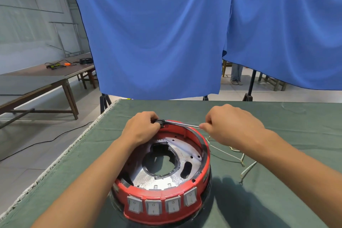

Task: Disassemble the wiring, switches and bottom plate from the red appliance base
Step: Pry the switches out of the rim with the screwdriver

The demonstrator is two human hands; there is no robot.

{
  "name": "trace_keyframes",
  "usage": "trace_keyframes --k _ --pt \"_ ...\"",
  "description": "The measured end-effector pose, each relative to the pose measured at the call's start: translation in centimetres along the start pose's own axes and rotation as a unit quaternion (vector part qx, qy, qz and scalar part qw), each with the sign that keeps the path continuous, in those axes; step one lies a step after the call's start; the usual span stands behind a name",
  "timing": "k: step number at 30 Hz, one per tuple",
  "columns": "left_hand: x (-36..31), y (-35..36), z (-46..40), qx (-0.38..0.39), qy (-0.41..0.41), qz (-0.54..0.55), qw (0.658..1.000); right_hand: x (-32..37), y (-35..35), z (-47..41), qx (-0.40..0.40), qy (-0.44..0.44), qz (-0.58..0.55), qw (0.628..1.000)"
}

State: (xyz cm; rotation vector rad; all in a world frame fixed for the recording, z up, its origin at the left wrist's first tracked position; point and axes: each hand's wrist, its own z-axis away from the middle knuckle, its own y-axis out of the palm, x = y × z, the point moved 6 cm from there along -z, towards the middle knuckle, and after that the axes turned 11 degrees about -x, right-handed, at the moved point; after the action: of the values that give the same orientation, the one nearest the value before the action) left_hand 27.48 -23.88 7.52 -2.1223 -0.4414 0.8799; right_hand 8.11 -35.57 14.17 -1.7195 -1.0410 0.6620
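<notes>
Working at the far rim of the red appliance base (162, 207), we have our left hand (142, 129) curled around a small black fitting (160, 122) there, while our right hand (231, 126) pinches the near end of a thin metal rod (183, 123), probably a screwdriver shaft, that runs across to that fitting. The base sits on the green-covered table (277, 200), directly in front of us, with its four grey switches (161, 205) still seated in the near wall and the silver bottom plate (187, 146) still inside. Loose white wires (229, 155) already lie on the cloth to the right of it.

To do this step well, we judge that the rod should stay in line with the fitting, so the tip does not slip off. Our left hand should brace the fitting firmly against the rim, letting the right hand do the turning or levering in small, steady movements. Whether the tip is truly engaged we cannot tell, since our fingers hide it.
</notes>
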Motion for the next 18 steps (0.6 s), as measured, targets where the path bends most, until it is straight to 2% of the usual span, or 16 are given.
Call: trace_keyframes --k 5,12,14,18 --pt "-0.4 -0.2 0.4 -0.002 0.017 -0.001 1.000 0.3 -0.5 0.6 0.005 -0.017 0.039 0.999" --pt "-1.6 0.4 1.0 0.010 0.097 -0.102 0.990 1.3 0.9 0.3 -0.013 -0.021 0.040 0.999" --pt "-2.0 0.7 1.1 0.024 0.137 -0.160 0.977 1.2 1.4 0.3 -0.013 -0.023 0.032 0.999" --pt "-2.9 1.6 1.2 0.018 0.206 -0.301 0.931 0.5 2.1 -0.2 -0.011 -0.062 0.058 0.996"
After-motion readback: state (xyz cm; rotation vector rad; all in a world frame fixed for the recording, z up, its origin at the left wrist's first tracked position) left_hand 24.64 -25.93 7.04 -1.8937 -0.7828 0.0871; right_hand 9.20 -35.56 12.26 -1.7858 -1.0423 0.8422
